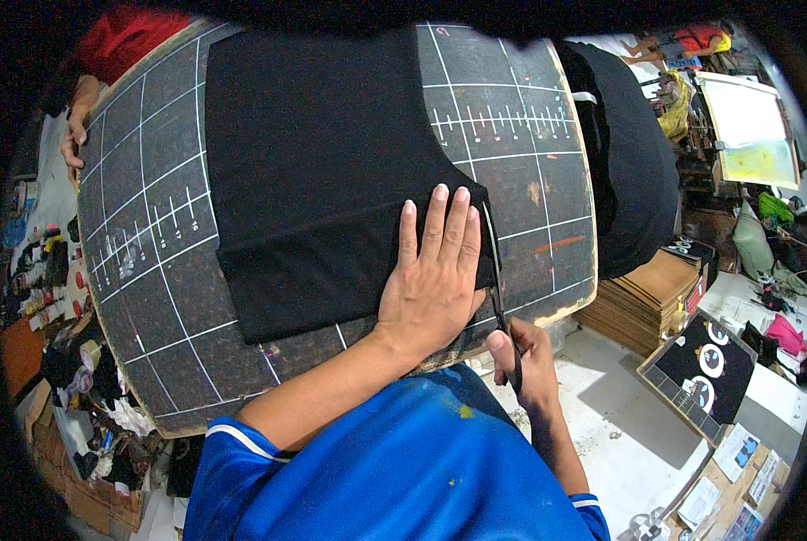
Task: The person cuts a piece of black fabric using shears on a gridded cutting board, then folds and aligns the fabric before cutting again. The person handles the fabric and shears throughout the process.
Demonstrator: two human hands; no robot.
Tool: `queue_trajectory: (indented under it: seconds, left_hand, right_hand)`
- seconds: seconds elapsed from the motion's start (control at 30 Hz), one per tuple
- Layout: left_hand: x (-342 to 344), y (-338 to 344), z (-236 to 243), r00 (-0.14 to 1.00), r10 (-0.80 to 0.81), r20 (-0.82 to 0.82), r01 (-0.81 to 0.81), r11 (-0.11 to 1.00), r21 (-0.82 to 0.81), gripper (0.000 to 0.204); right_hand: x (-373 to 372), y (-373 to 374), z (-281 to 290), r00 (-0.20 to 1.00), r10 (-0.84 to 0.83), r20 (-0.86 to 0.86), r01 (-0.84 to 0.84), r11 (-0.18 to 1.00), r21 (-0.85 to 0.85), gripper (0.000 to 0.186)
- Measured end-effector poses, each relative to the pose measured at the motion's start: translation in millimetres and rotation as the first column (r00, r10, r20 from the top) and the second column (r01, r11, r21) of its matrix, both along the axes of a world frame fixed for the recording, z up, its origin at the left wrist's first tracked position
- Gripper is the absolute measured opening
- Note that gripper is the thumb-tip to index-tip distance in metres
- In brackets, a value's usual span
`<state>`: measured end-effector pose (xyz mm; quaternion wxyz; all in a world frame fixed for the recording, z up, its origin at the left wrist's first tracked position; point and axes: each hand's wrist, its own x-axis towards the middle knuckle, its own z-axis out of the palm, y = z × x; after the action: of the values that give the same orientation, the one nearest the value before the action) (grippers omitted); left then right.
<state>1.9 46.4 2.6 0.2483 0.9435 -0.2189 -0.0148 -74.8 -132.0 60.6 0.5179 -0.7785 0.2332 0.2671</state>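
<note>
Black cloth (322, 171), cut to a shape with a curved right edge, lies over a dark board (164, 298) with a white grid. My left hand (430, 279) presses flat on its lower right part, fingers stretched out and thumb mostly tucked from sight. In my right hand (531, 361), just past the board's near edge, is a pair of scissors (498, 279). Their long blades point away from me along the cloth's right edge beside my left fingers. Whether the blades are parted is hard to make out.
Another person's hand (78, 126) rests at the board's far left edge. Dark cloth (633, 153) is heaped beyond the right edge. A stack of brown boards (642, 302), a printed black panel (710, 365) and a white framed screen (748, 126) stand at the right. Clutter (106, 442) lies lower left.
</note>
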Motion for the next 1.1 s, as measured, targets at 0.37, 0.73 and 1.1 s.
queue_trajectory:
  seconds: [0.37,0.73,1.1]
  left_hand:
    - [0.4,1.1,-0.3,1.000,-0.004,-0.007,0.004,1.000,-0.005,0.103]
    - [0.6,1.4,-0.1,1.000,-0.005,-0.004,0.005,1.000,-0.025,0.103]
    - [0.7,2.4,-0.7,1.000,-0.009,-0.006,0.009,0.999,-0.040,0.102]
  right_hand:
    - [4.0,6.1,2.8,0.998,-0.062,0.032,0.061,0.997,0.036,0.050]
    - [0.1,0.1,-0.4,0.998,-0.067,-0.017,0.068,0.996,0.064,0.054]
    - [12.6,1.9,1.8,1.000,0.000,0.029,0.000,1.000,0.010,0.054]
